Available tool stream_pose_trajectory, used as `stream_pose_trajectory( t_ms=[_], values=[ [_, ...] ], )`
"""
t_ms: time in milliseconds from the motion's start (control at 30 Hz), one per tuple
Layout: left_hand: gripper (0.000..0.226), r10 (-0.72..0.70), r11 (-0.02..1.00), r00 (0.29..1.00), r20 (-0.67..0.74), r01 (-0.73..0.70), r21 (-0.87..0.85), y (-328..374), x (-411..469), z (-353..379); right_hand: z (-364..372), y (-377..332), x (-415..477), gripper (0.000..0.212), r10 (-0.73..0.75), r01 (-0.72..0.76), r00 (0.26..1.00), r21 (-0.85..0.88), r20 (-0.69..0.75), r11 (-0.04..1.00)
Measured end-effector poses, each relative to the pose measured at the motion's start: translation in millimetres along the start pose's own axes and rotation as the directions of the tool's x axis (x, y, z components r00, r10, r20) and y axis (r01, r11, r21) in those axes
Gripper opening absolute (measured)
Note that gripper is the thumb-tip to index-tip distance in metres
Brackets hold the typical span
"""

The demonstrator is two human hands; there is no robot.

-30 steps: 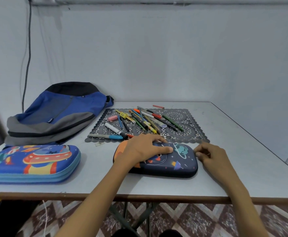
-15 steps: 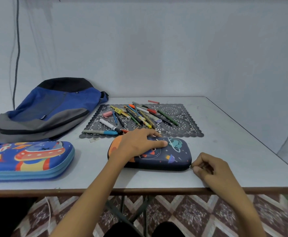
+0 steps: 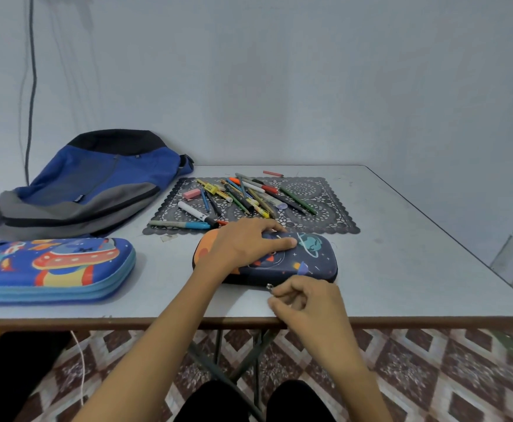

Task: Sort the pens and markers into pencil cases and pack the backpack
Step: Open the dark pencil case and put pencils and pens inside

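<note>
Grey tabletop (image 3: 401, 269), pale wall (image 3: 279, 86) behind. Left hand (image 3: 246, 245) lies flat on the dark case (image 3: 316, 257), fingers straight. Right hand (image 3: 303, 300) pinches the zip pull (image 3: 269, 286) at the case's near edge. Pens (image 3: 243, 196) lie heaped on a mat (image 3: 325, 220) just beyond; blue case (image 3: 54, 266) and backpack (image 3: 97, 184) sit left.

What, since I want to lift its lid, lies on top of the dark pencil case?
The left hand lies flat on the pencil case, fingers straight. The right hand pinches the zipper pull at its near edge. The print under the palm is hidden.
</note>
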State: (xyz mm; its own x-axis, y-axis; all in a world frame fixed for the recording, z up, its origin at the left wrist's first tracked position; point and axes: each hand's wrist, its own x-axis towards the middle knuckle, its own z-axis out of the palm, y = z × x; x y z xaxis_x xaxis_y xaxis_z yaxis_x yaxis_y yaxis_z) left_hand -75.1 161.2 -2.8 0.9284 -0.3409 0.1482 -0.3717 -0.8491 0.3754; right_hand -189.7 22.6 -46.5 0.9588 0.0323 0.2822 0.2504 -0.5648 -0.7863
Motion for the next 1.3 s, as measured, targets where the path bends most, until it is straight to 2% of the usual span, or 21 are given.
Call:
stream_pose_trajectory(
  t_ms=[100, 167, 200, 267, 333, 400, 500, 567, 667, 833, 933, 1033, 1100, 1167, 1300],
  values=[
    [0.044, 0.134, 0.989, 0.986, -0.1, -0.14, -0.053, -1.9, -0.1, 1.7, -9.0, -3.3, 1.2, 0.006, -0.006, 0.0, 0.997, 0.07, 0.076, 0.998],
    [0.033, 0.246, 0.954, 0.923, -0.295, -0.285, -0.098, -5.3, -5.2, -0.9, -26.6, -3.0, 2.5, 0.008, -0.014, -0.005, 0.99, 0.134, 0.14, 0.991],
    [0.028, 0.279, 0.935, 0.877, -0.392, -0.341, -0.097, -7.5, -9.9, -3.3, -35.8, -0.9, 4.4, 0.011, -0.021, 0.002, 0.992, 0.153, 0.128, 0.988],
    [0.026, 0.319, 0.914, 0.799, -0.51, -0.402, -0.057, -11.0, -22.8, -9.4, -52.7, 7.8, 13.0, 0.019, -0.068, 0.067, 0.998, 0.086, -0.002, 0.994],
    [0.029, 0.359, 0.906, 0.768, -0.53, -0.423, 0.001, -12.2, -39.7, -14.7, -63.3, 14.3, 26.7, 0.03, -0.163, 0.16, 0.985, -0.058, -0.054, 0.985],
    [0.031, 0.396, 0.909, 0.787, -0.474, -0.41, 0.077, -14.1, -55.6, -15.5, -65.3, 16.6, 42.9, 0.045, -0.22, 0.226, 0.973, -0.11, 0.069, 0.968],
    [0.042, 0.412, 0.905, 0.826, -0.384, -0.321, 0.281, -18.0, -71.4, -1.8, -59.6, 16.9, 63.4, 0.069, -0.22, 0.271, 0.929, -0.145, 0.298, 0.951],
    [0.045, 0.388, 0.895, 0.856, -0.341, -0.261, 0.363, -18.3, -78.8, 6.7, -54.1, 16.4, 70.6, 0.076, -0.2, 0.284, 0.904, -0.182, 0.377, 0.941],
    [0.045, 0.356, 0.89, 0.882, -0.309, -0.219, 0.4, -17.9, -84.9, 14.2, -49.5, 16.9, 74.3, 0.077, -0.197, 0.306, 0.895, -0.229, 0.4, 0.924],
    [0.038, 0.315, 0.929, 0.904, -0.29, -0.232, 0.288, -21.2, -92.4, 18.4, -48.4, 18.9, 74.1, 0.074, -0.2, 0.3, 0.894, -0.204, 0.4, 0.932],
    [0.042, 0.182, 0.968, 0.96, -0.214, -0.137, 0.211, -30.2, -98.5, 4.1, -49.2, 20.5, 74.0, 0.073, -0.207, 0.298, 0.892, -0.178, 0.402, 0.938],
    [0.031, 0.041, 0.961, 0.987, -0.154, 0.003, 0.277, -48.6, -107.4, -18.6, -49.9, 22.2, 74.4, 0.071, -0.211, 0.295, 0.894, -0.165, 0.395, 0.941],
    [0.024, -0.075, 0.939, 0.985, -0.153, 0.122, 0.322, -64.1, -114.9, -34.7, -49.5, 23.4, 75.0, 0.07, -0.216, 0.296, 0.893, -0.153, 0.395, 0.943],
    [0.019, -0.167, 0.932, 0.97, -0.174, 0.213, 0.292, -77.4, -117.0, -44.2, -49.6, 25.1, 75.4, 0.07, -0.223, 0.295, 0.892, -0.135, 0.392, 0.946],
    [0.016, -0.237, 0.911, 0.952, -0.192, 0.287, 0.295, -86.6, -98.2, -49.9, -49.4, 26.2, 76.4, 0.068, -0.212, 0.268, 0.892, -0.089, 0.4, 0.959]
  ],
)
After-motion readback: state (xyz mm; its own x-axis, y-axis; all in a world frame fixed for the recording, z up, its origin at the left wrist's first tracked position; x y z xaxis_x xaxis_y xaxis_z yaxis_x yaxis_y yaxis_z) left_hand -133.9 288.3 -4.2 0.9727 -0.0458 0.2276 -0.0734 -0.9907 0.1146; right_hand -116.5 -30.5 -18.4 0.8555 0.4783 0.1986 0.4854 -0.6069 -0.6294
